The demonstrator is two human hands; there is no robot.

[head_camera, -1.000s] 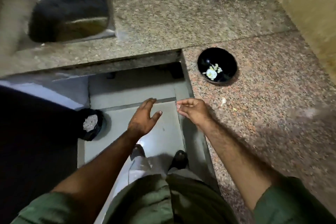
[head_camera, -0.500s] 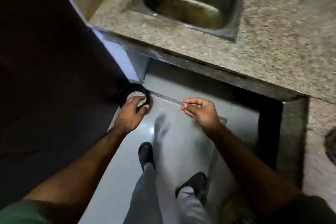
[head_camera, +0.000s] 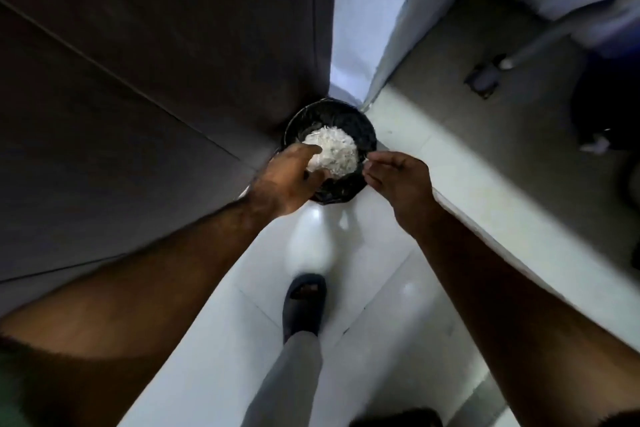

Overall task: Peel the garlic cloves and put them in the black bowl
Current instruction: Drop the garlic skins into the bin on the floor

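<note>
Hands [head_camera: 287, 180] [head_camera: 398, 180] now moved from counter to floor bin [head_camera: 363, 121]: left spread over peels [head_camera: 334, 154], right pinching skin, discard underway.

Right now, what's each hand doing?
Left hand: open, fingers spread over the bin, holding nothing visible.
Right hand: fingers curled; whether they pinch anything cannot be told.

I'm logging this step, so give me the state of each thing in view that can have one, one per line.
bin: on the floor in the corner, lined with a black bag, holding a pile of white peelings.
white peelings: heaped in the bin.
left hand: over the bin, fingers relaxed, nothing visibly held.
right hand: at the bin's rim, fingertips pinched together; what they hold is too small to tell.
sandal: worn, flat on the floor.
</note>
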